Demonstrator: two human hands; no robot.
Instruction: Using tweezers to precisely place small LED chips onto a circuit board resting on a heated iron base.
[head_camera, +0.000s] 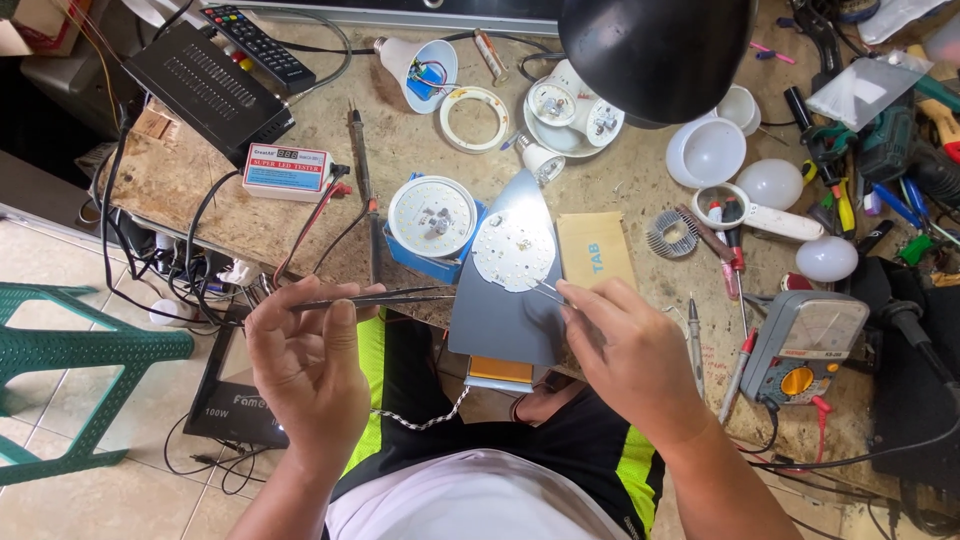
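Tweezers (375, 297) pinched in left hand (305, 365), lying level, tips pointing right toward LED disc (513, 250). Disc resting on grey plate (505, 320) at bench edge, above my lap. Right hand (625, 350) closing thumb and finger on thin probe (545, 290), tip touching disc's near rim. Risk, as I'm judging it: probe nudging loose disc off plate; plate overhanging, tipping; tweezers slipping, bridging pads.

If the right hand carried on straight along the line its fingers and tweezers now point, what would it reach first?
The right hand points up-left with fine tweezers. Their tips already sit at the edge of the round white LED board on the grey sheet, so that board would probably come first, though height above it is unclear.
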